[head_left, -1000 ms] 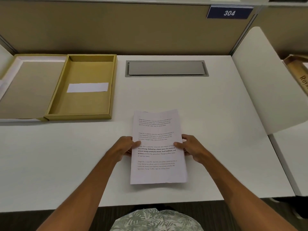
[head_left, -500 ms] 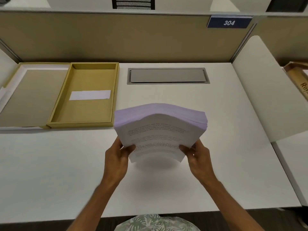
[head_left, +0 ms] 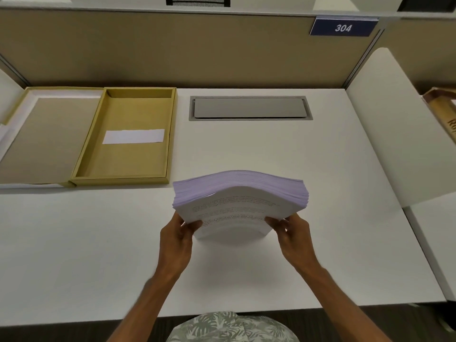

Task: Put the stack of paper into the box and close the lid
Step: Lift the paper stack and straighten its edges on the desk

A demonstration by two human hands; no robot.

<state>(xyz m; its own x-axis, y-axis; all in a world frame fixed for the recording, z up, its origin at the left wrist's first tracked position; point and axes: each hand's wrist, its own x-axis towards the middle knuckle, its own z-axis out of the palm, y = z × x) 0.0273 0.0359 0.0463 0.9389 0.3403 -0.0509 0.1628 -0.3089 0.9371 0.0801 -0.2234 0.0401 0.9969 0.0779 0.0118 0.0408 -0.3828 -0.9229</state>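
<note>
A thick stack of printed paper (head_left: 237, 201) stands on edge on the white desk, bowed upward in the middle, its top edge facing me. My left hand (head_left: 176, 240) grips its left side and my right hand (head_left: 292, 233) grips its right side. The yellow box (head_left: 134, 159) lies open at the back left, with a white slip on its floor. Its lid (head_left: 47, 139) is folded out flat to the left of it.
A grey cable hatch (head_left: 250, 108) is set into the desk behind the stack. A tan partition wall with a "304" sign (head_left: 343, 27) runs along the back. A white divider panel (head_left: 392, 124) rises on the right, with another box (head_left: 444, 114) beyond it.
The stack lay flat on the desk a second ago. Both hands have raised it onto its edge and bent it; since half a second ago it has barely moved.
</note>
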